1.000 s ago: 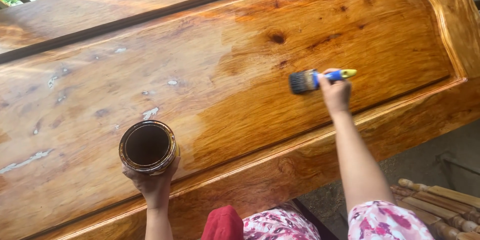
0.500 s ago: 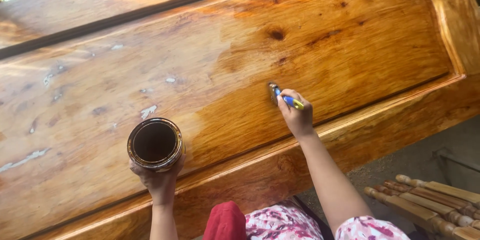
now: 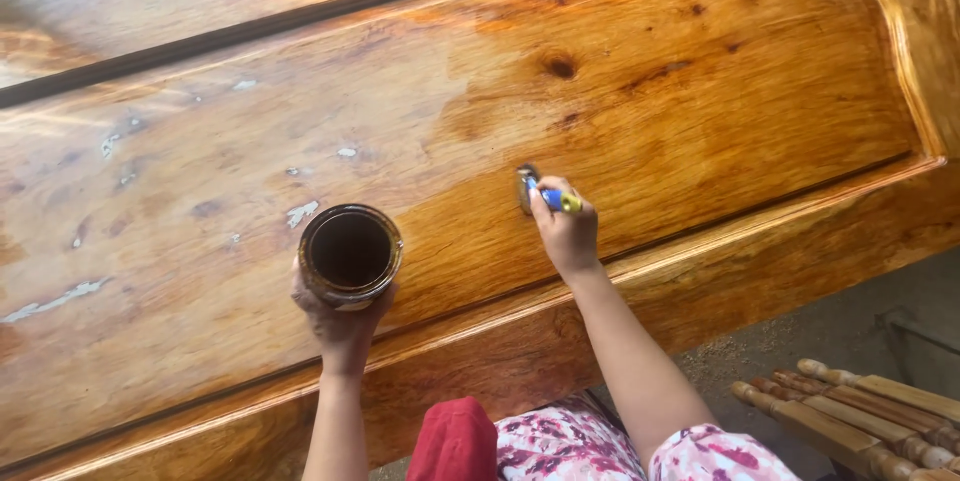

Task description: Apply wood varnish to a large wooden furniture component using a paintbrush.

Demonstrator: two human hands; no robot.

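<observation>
Glossy orange-brown wooden panel [image 3: 700, 111] fills the view. A round dark tin of brown liquid [image 3: 350, 254] is gripped from below by the left hand [image 3: 340, 326]. A blue-and-yellow-handled paintbrush [image 3: 545, 195] is clasped in the closed right hand [image 3: 568, 236], its bristles pressed on the wood just above the knuckles.

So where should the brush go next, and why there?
Probably a stroke to the left. The right hand holds the brush right at the edge where the shiny orange wood meets the duller, flaky part of the wooden panel. The left hand holds the dark jar close by for a dip.
</observation>
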